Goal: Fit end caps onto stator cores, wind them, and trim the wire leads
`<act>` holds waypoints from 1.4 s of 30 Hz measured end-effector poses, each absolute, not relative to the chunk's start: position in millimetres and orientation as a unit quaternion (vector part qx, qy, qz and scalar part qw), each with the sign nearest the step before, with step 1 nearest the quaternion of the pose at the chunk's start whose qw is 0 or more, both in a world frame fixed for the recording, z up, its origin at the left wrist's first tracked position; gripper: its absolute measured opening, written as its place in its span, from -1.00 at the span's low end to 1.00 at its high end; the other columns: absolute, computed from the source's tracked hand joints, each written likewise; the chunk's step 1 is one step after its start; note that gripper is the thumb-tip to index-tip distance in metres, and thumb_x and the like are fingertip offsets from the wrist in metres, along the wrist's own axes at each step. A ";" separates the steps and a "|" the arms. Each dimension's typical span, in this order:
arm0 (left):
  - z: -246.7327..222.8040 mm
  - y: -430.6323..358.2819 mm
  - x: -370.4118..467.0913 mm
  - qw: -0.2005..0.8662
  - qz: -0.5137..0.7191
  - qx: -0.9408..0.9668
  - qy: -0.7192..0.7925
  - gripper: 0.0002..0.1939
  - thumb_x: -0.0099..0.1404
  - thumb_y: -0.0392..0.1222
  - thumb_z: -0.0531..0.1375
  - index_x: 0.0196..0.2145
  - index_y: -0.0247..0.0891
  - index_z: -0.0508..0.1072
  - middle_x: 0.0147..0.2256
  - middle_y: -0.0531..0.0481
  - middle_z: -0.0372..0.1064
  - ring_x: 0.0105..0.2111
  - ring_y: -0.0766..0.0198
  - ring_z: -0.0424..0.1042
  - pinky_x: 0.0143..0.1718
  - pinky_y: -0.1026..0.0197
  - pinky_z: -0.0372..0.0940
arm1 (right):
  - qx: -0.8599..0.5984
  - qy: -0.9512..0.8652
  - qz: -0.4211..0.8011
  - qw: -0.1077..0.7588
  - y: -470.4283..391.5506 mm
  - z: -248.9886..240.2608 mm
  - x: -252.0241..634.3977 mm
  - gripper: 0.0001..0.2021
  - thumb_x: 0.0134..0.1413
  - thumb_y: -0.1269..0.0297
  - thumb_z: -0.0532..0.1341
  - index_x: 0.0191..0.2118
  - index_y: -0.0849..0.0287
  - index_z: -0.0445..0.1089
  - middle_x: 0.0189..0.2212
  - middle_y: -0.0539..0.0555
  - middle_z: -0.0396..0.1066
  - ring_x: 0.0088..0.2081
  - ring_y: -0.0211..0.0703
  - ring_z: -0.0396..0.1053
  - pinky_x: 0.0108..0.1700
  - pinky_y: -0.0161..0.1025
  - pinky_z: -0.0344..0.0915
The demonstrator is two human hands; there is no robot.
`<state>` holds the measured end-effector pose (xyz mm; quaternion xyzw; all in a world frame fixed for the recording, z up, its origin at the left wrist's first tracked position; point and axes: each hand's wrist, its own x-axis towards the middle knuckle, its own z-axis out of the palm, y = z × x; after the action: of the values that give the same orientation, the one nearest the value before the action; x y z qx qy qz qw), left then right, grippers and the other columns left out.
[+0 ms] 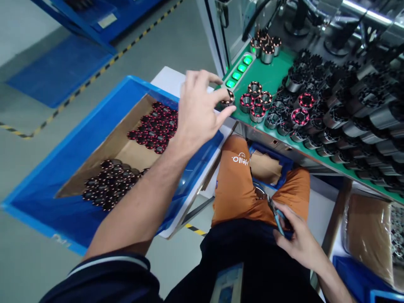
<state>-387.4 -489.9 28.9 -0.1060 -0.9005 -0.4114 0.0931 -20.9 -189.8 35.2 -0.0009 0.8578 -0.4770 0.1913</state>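
My left hand is at the left corner of the green worktop, its thumb and index finger closed around a small copper-wound motor stator. Its other fingers stretch out above. Beside it stands a small group of wound stators, some with red wire and some with copper. Down over my lap, my right hand grips a pair of pliers with blue handles, their jaws pointing away from me.
A blue crate lined with cardboard holds red and copper-wound stators at the left. Bare black-ended stators crowd the right of the green worktop. Green lit buttons line its left edge, and more copper-wound stators stand behind.
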 end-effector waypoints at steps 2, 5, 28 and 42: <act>44.3 -485.9 -350.1 0.177 -0.424 -0.189 -0.868 -0.46 0.13 0.11 0.75 -0.29 -0.22 0.57 0.06 -0.11 0.62 0.12 0.01 0.43 0.43 -0.28 0.40 | 0.015 0.855 -0.488 0.174 -188.5 33.6 -19.8 -0.34 0.42 0.28 0.32 0.57 0.02 0.38 -0.21 0.02 0.49 -0.24 -0.09 0.55 -0.13 -0.18 0.61; 73.5 -463.8 -273.4 0.236 -0.490 -0.297 -0.785 -0.75 0.40 -0.09 0.52 -0.30 -0.13 0.54 -0.14 0.00 0.66 -0.11 0.11 0.59 -0.01 -0.02 0.51 | 0.026 0.843 -0.517 0.148 -190.1 38.0 -24.2 -0.37 0.43 0.30 0.31 0.55 0.04 0.39 -0.20 0.02 0.50 -0.24 -0.10 0.53 -0.15 -0.18 0.56; 56.7 -417.1 -192.2 0.141 -0.519 -0.376 -0.755 -0.68 0.23 -0.03 0.66 -0.31 -0.08 0.61 -0.21 -0.01 0.67 -0.30 0.18 0.65 -0.46 0.17 0.50 | -0.006 0.811 -0.582 0.054 -202.0 79.0 -58.0 -0.27 0.35 0.49 0.21 0.56 -0.11 0.43 0.14 0.08 0.65 -0.03 -0.05 0.54 0.07 -0.04 0.58; 50.2 -411.4 -196.8 0.191 -0.500 -0.402 -0.743 -0.66 0.40 -0.03 0.56 -0.32 -0.18 0.51 -0.25 0.02 0.60 -0.32 0.31 0.63 -0.45 0.30 0.46 | -0.005 0.804 -0.593 0.049 -200.7 76.6 -59.9 -0.23 0.33 0.54 0.24 0.57 -0.14 0.43 0.06 0.04 0.60 -0.05 -0.07 0.48 0.05 -0.08 0.50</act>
<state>-196.8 -411.4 50.2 -0.4019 -0.7427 -0.5005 0.1907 -59.9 -200.7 76.6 -0.0052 0.8035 -0.5932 0.0494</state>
